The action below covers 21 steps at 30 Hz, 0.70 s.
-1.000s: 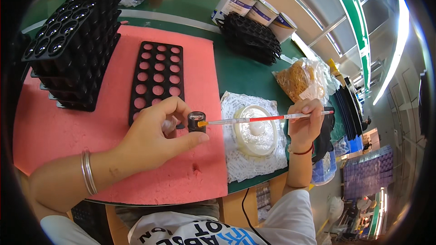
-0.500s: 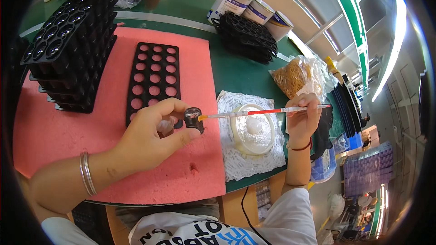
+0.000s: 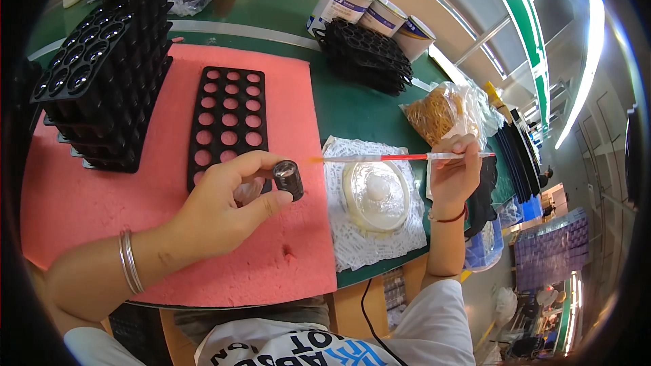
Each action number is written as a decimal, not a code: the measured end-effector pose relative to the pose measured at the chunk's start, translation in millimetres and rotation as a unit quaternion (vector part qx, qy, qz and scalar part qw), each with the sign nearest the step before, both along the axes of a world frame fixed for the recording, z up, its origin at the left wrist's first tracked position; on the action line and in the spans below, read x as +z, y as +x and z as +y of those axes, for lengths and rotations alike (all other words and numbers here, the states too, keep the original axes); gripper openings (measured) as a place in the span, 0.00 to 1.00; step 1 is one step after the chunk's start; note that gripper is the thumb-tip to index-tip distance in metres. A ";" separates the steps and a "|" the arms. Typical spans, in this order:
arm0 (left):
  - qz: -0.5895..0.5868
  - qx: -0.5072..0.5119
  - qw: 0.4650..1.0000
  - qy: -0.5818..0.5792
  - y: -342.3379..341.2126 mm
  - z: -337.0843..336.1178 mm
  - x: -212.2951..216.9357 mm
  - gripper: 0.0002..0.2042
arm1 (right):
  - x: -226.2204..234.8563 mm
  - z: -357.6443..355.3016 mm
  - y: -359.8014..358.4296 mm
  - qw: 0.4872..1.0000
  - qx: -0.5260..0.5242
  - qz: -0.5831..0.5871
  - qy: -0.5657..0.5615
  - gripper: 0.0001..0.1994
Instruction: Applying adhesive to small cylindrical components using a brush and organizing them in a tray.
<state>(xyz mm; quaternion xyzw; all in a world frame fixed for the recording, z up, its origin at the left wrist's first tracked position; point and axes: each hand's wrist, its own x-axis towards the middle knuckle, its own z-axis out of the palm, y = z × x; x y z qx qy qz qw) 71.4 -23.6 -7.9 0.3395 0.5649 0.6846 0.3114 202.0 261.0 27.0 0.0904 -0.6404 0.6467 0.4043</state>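
Between thumb and fingers, my left hand (image 3: 227, 193) grips a small black cylinder (image 3: 287, 180) with a shiny, glassy-looking top, held over the pink foam mat. My right hand (image 3: 456, 166) pinches a thin paintbrush (image 3: 400, 157) with a red and clear handle. The brush lies nearly level, its yellowish bristles pointing left, a short gap from the cylinder. Below the brush sits a round, whitish, plastic-covered dish (image 3: 378, 211) on a white printed sheet (image 3: 339, 251). Behind my left hand lies a black tray with round holes (image 3: 215, 118).
Stacked black trays (image 3: 81, 105) holding shiny round pieces rise at the left on the pink foam mat (image 3: 288, 102). At the back are several tins (image 3: 341, 5) and a pile of black perforated sheets (image 3: 366, 51). A bag of rubber bands (image 3: 437, 115) lies beyond my right hand.
The brush tip has come off the cylinder and moved right, away from it. My left hand has tilted the cylinder slightly and stays in about the same place.
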 end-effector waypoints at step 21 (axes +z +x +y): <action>0.022 -0.004 1.000 -0.017 0.1 0.0 -1.2 0.11 | 1.7 -10.4 -2.4 0.999 0.020 -0.035 -0.019 0.14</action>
